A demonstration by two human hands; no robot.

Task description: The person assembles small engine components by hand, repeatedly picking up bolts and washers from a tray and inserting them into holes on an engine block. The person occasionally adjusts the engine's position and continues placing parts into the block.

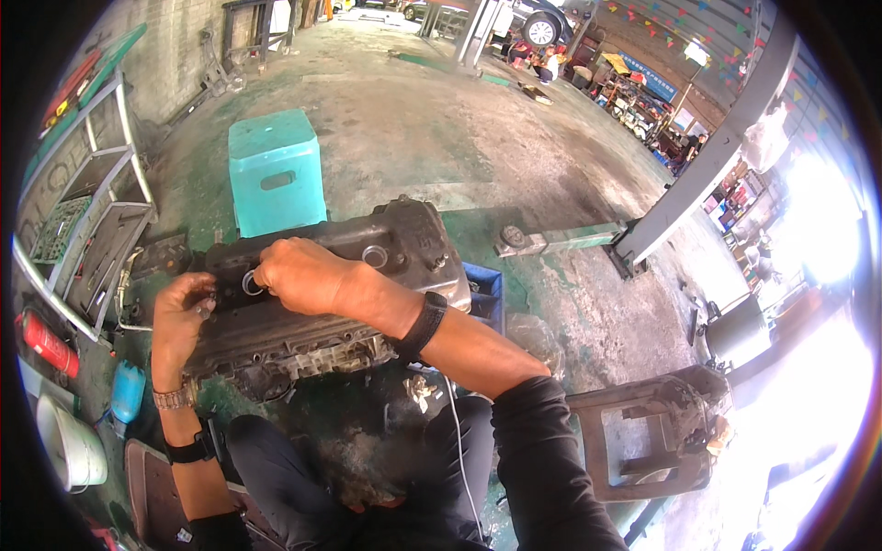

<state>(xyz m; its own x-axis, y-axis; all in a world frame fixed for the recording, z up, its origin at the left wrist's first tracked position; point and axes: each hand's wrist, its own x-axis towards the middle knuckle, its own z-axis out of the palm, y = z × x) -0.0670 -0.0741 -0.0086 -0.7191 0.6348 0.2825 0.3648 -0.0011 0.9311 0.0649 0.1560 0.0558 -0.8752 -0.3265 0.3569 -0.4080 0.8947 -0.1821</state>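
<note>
Head view: long, dark metal engine block piece with round top holes (276, 326) sits front of centre, hiding the foot of the square turquoise plastic stool (276, 204). Right hand (303, 274) curled over it — fingertips hidden, grip can't tell. Left hand (180, 317) half-curled at its left end — pinch unclear.

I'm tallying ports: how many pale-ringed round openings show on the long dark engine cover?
2: one pale-ringed round opening lies between the left hand and right hand; another pale-ringed round opening lies farther right. More may be hidden under the hands.
</note>
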